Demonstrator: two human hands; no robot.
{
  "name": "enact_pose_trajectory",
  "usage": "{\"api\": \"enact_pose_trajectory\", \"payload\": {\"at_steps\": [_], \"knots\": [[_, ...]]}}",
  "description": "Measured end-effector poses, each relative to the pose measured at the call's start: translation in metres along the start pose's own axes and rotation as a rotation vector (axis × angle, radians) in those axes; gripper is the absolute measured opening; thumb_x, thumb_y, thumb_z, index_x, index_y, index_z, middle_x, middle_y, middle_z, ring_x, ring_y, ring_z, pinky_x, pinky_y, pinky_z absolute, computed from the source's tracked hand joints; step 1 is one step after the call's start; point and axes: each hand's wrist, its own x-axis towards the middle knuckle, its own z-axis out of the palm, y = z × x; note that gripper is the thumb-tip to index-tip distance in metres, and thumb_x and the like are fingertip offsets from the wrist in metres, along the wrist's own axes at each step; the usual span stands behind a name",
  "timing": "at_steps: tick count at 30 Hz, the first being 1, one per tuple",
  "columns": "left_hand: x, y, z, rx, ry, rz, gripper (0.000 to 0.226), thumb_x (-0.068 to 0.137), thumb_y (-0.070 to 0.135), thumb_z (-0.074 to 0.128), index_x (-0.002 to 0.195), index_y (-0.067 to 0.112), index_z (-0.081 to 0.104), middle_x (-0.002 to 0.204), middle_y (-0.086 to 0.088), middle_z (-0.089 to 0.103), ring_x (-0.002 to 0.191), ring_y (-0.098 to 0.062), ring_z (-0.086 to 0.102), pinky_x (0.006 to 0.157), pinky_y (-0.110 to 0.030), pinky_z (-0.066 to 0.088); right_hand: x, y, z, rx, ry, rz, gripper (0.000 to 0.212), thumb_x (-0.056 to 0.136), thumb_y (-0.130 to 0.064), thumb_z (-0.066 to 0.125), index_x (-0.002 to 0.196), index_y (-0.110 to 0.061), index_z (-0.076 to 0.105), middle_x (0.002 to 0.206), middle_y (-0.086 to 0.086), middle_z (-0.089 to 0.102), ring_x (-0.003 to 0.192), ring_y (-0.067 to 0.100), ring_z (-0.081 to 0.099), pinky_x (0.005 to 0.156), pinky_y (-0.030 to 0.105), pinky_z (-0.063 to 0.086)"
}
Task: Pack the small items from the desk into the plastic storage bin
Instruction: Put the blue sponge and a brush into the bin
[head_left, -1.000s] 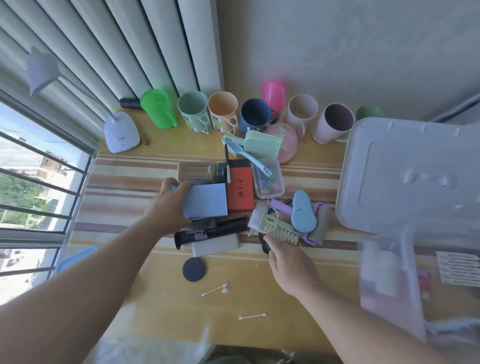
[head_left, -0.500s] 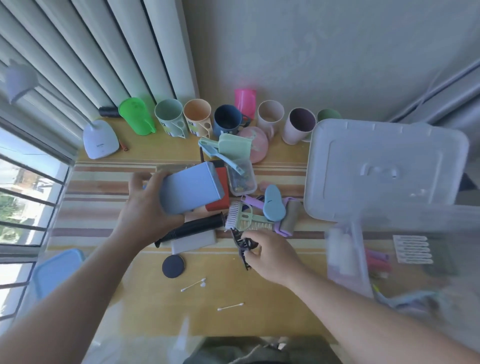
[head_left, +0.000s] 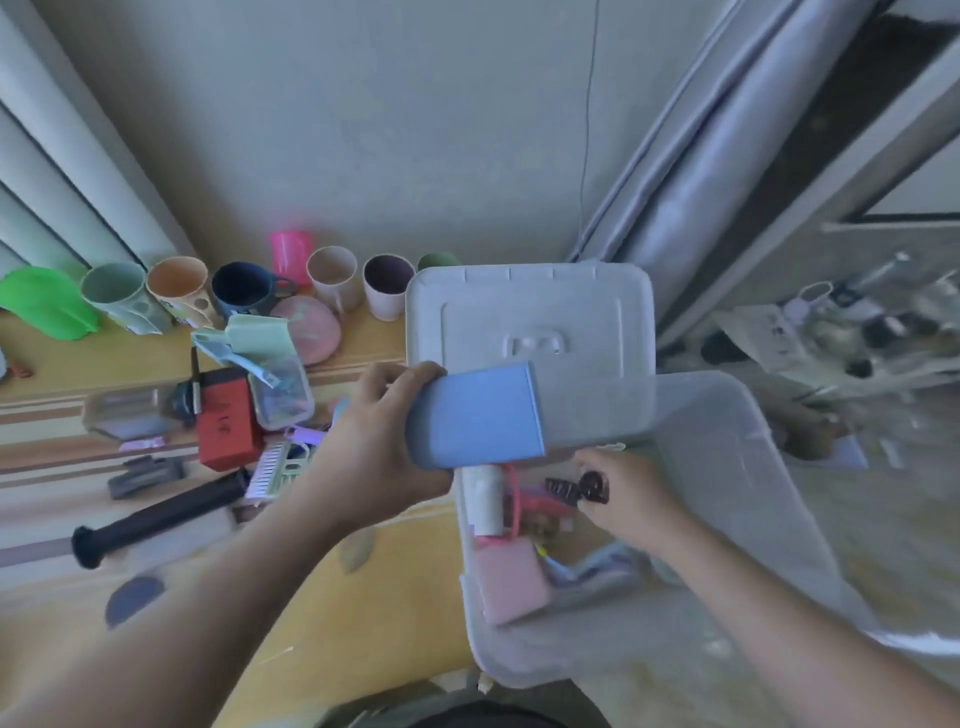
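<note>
We see a translucent plastic bin (head_left: 727, 467), its frosted matt lid (head_left: 530, 312), and a smooth matt blue box (head_left: 472, 415).

A plain grey-white wall (head_left: 395, 130) rises behind the desk, with a thin dark cord (head_left: 589, 104) hanging straight down it. White vertical blind slats (head_left: 62, 171) stand at the far left. A silvery grey curtain (head_left: 727, 156) runs diagonally down on the right, beside a dark frame edge (head_left: 883, 67). The desk top (head_left: 363, 597) is yellowish wood with brown and pale stripes (head_left: 47, 415) on its left part. Soft, even daylight fills the corner; the cluttered area at far right is too blurred to make out
</note>
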Motion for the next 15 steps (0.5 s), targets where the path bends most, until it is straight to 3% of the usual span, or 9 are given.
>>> {"api": "enact_pose_trajectory", "payload": {"at_steps": [2, 6, 9, 12, 15], "knots": [[0.001, 0.025, 0.027, 0.008, -0.036, 0.002, 0.092, 0.055, 0.042, 0.080, 0.137, 0.046, 0.040, 0.125, 0.012, 0.038, 0.104, -0.007, 0.047, 0.089, -0.033, 0.050, 0.001, 0.034, 0.011, -0.125, -0.180, -0.009, 0.035, 0.077, -0.007, 0.076, 0.106, -0.027, 0.073, 0.100, 0.001, 0.073, 0.095, 0.027, 0.067, 0.071, 0.031, 0.039], [0.005, 0.067, 0.071, 0.086, -0.060, -0.035, 0.089, 0.053, 0.049, 0.075, 0.136, 0.048, 0.041, 0.122, 0.015, 0.037, 0.107, -0.015, 0.054, 0.090, -0.036, 0.052, 0.014, 0.068, 0.029, -0.356, -0.389, -0.127, 0.033, 0.083, -0.010, 0.067, 0.110, -0.029, 0.068, 0.111, 0.002, 0.068, 0.099, 0.027, 0.062, 0.074, 0.032, 0.039], [0.006, 0.081, 0.090, 0.118, -0.052, -0.049, 0.089, 0.052, 0.051, 0.074, 0.135, 0.050, 0.040, 0.121, 0.015, 0.038, 0.099, -0.003, 0.045, 0.081, -0.028, 0.050, 0.024, 0.075, 0.039, -0.336, -0.472, -0.168, 0.030, 0.085, -0.010, 0.062, 0.109, -0.029, 0.065, 0.112, 0.003, 0.065, 0.095, 0.027, 0.059, 0.075, 0.033, 0.045], [0.008, 0.090, 0.106, 0.130, -0.051, -0.099, 0.094, 0.050, 0.053, 0.077, 0.136, 0.048, 0.042, 0.120, 0.018, 0.037, 0.100, -0.004, 0.045, 0.080, -0.029, 0.050, 0.029, 0.086, 0.046, -0.298, -0.530, -0.192, 0.039, 0.080, -0.010, 0.069, 0.110, -0.034, 0.061, 0.107, -0.003, 0.065, 0.091, 0.024, 0.060, 0.076, 0.033, 0.049], [0.015, 0.092, 0.120, 0.145, -0.054, -0.147, 0.093, 0.047, 0.052, 0.075, 0.134, 0.050, 0.042, 0.117, 0.021, 0.035, 0.094, 0.000, 0.044, 0.073, -0.029, 0.051, 0.028, 0.097, 0.032, -0.163, -0.483, -0.175, 0.037, 0.083, -0.015, 0.071, 0.114, -0.035, 0.067, 0.097, -0.007, 0.060, 0.087, 0.020, 0.059, 0.076, 0.030, 0.048]]}}
